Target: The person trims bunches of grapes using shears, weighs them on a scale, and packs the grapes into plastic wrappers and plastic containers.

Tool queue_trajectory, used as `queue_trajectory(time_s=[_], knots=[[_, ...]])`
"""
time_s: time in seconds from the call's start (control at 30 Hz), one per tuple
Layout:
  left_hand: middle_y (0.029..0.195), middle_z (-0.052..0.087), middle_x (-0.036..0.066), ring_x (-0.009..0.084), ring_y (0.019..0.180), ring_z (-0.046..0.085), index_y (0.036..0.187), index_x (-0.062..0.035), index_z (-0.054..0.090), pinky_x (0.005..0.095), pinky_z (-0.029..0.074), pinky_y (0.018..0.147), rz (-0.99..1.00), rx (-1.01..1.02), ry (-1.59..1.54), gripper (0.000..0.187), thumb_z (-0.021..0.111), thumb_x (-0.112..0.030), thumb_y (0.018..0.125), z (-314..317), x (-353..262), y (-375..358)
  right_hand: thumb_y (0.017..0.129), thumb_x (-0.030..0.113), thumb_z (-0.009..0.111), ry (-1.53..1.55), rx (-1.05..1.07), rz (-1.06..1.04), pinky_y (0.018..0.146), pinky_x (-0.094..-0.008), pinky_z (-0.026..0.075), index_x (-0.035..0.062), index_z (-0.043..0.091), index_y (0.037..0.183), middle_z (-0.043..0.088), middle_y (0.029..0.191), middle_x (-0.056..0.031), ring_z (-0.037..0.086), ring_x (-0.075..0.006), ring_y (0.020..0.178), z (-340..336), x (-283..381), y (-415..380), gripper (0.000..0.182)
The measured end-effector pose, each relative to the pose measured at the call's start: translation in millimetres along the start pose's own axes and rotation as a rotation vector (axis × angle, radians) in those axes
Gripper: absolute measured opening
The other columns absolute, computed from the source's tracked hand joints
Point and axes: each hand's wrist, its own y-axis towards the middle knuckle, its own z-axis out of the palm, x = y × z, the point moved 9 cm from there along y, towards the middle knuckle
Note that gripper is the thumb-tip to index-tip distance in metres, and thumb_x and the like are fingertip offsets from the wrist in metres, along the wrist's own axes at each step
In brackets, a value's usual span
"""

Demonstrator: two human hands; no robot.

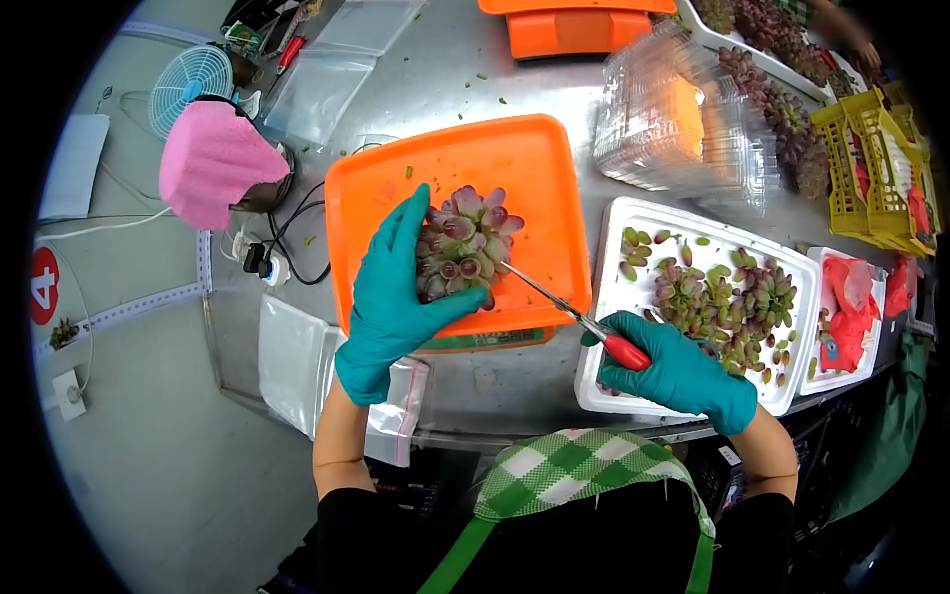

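Observation:
A succulent (465, 243) with plump purple-green leaves rests on the orange tray (544, 163). My left hand (391, 287), in a teal glove, is wrapped round the plant's left side, thumb along its lower edge. In my right hand (683, 371), gloved the same, are red-handled scissors (618, 346). Their long thin blades point up and left, with the tips at the right side of the succulent. Whether the tips touch a leaf is not clear. Below the right hand, a white foam tray (807, 297) holds several succulent rosettes and loose leaves.
Clear plastic boxes (643, 124) are stacked at the upper right, near yellow baskets (876, 178). A pink cloth (218, 163), a blue fan (188, 84) and black cables stand left. Plastic bags (292, 346) lie at the table's front edge. Another person's hand (869, 57) shows at top right.

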Motion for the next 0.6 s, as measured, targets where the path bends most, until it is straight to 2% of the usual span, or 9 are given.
queue_trajectory(time_s=[0.07,0.27,0.4,0.5,0.53,0.6], knots=[[0.122,0.041,0.017,0.0293,0.109,0.043,0.128,-0.0026,0.033,0.0371,0.037,0.090,-0.040,-0.027,-0.058,0.085,0.076,-0.025,0.058,-4,1,2,0.075,0.037,0.059,-0.055,0.005,-0.007,0.070,-0.0372,0.044,0.0072,0.048,0.110,0.059,0.085,-0.0179,0.058,-0.0309,0.076,0,3,4,0.047],[0.118,0.044,0.016,0.0281,0.107,0.046,0.125,-0.0034,0.038,0.0349,0.038,0.088,0.122,0.001,0.013,0.072,0.072,-0.019,0.064,-3,-25,27,0.076,0.037,0.058,0.045,0.070,-0.001,0.069,-0.0383,0.043,0.0094,0.048,0.112,0.059,0.083,-0.0169,0.058,-0.0299,0.075,14,-8,16,0.046],[0.115,0.047,0.017,0.0292,0.107,0.046,0.125,-0.0046,0.039,0.0351,0.039,0.087,0.159,0.135,0.110,0.069,0.071,-0.015,0.064,19,-41,36,0.076,0.037,0.058,0.063,0.045,-0.019,0.068,-0.0385,0.044,0.0080,0.048,0.110,0.059,0.081,-0.0164,0.058,-0.0306,0.074,10,-18,22,0.046],[0.114,0.047,0.017,0.0304,0.108,0.045,0.125,-0.0078,0.041,0.0362,0.038,0.089,0.149,0.208,0.184,0.068,0.069,-0.011,0.064,33,-44,39,0.075,0.036,0.059,-0.168,-0.053,-0.011,0.066,-0.0392,0.045,0.0064,0.049,0.105,0.060,0.080,-0.0152,0.059,-0.0325,0.073,-8,-9,22,0.043],[0.114,0.046,0.017,0.0308,0.109,0.044,0.125,-0.0094,0.041,0.0366,0.038,0.089,0.122,0.226,0.195,0.067,0.069,-0.010,0.063,35,-42,39,0.073,0.030,0.061,-0.199,-0.163,-0.155,0.060,-0.0408,0.044,0.0043,0.049,0.096,0.057,0.075,-0.0144,0.058,-0.0328,0.067,-14,-1,22,0.037],[0.116,0.045,0.017,0.0314,0.111,0.043,0.124,-0.0121,0.043,0.0370,0.037,0.090,0.076,0.275,0.223,0.067,0.068,-0.008,0.063,38,-40,41,0.071,0.027,0.062,-0.389,-0.354,-0.301,0.057,-0.0408,0.043,0.0040,0.049,0.092,0.054,0.072,-0.0135,0.056,-0.0311,0.061,-27,8,17,0.034]])
